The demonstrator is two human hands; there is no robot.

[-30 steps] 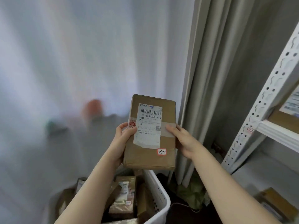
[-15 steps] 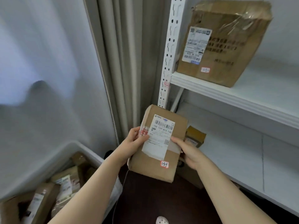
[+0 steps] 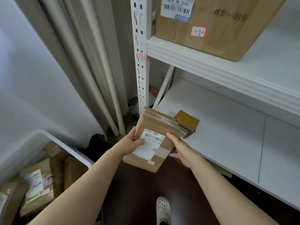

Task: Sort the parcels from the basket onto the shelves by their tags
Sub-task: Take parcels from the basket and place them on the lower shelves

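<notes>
You've got your left hand (image 3: pixel 129 143) and right hand (image 3: pixel 181 151) clamped on the parcel (image 3: pixel 159 123), one per side, thumbs on top. Its label (image 3: pixel 150 144) faces up, tag (image 3: pixel 150 162) at the near corner. It's held at the left end of the lower shelf (image 3: pixel 227 135), just beside a small yellow box (image 3: pixel 188 121). The basket (image 3: pixel 73 153) sits near left.

Brown parcel (image 3: pixel 154 125), tag (image 3: pixel 150 162) seemingly 3-3-1, tilted, at lower shelf (image 3: pixel 219 127) edge.
</notes>
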